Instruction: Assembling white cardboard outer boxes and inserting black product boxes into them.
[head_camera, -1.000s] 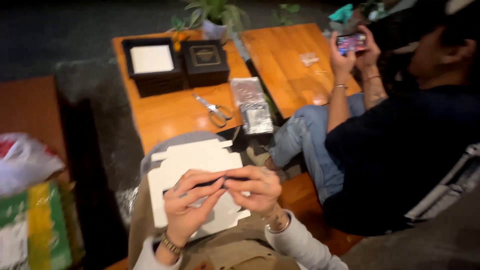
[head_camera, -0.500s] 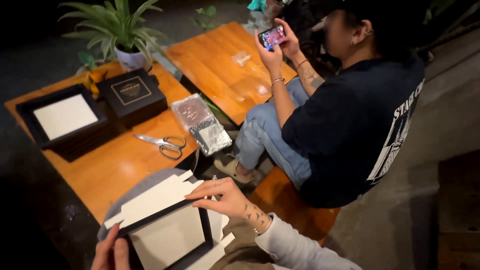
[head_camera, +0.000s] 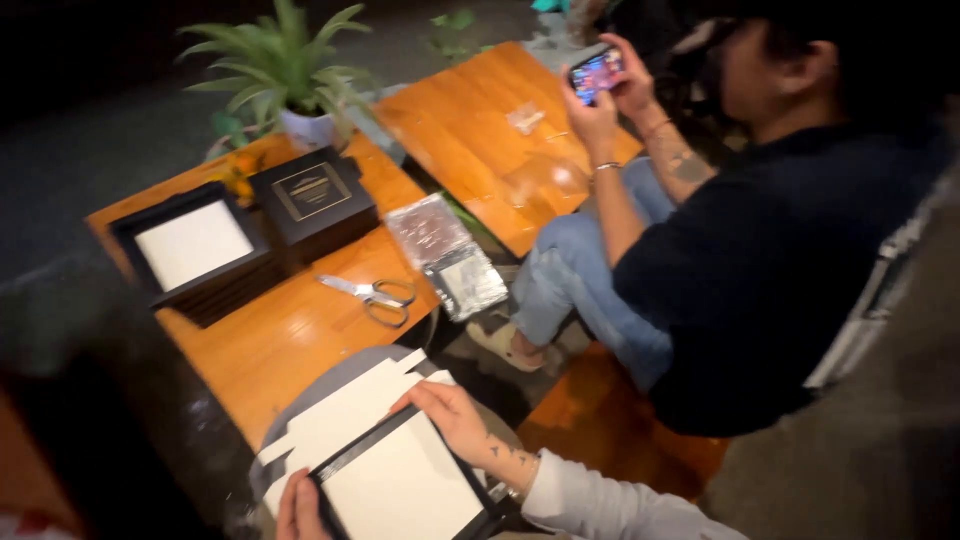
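The person's right hand (head_camera: 455, 420) is lying flat, fingers spread, along the upper right edge of a shallow black-rimmed box tray with a white inside (head_camera: 405, 485), pressing on its rim rather than closing around it. The left hand (head_camera: 300, 508) is showing only in part at the bottom edge of the head view, its fingers resting against the tray's lower left corner; how firmly it is gripping cannot be told. The two hands are sitting apart, one at each side of the tray. The tray is lying in the person's lap, on top of a flat white die-cut cardboard sheet with tabs (head_camera: 335, 415), just below the near edge of the orange wooden counter (head_camera: 270, 345).

On that counter, a pair of grey-handled metal scissors (head_camera: 370, 293) is lying flat near the right edge. Beyond it, a closed square black box with a gold emblem on its lid (head_camera: 313, 200) is sitting just beside an open black tray with a white lining (head_camera: 195, 250). A potted green plant in a white pot (head_camera: 290, 85) is standing at the far end. Two silvery foil pouches (head_camera: 447, 255) are lying at the counter's right edge. Across from them, another person in a dark shirt and blue jeans is sitting and holding up a phone with a lit screen (head_camera: 597, 73).
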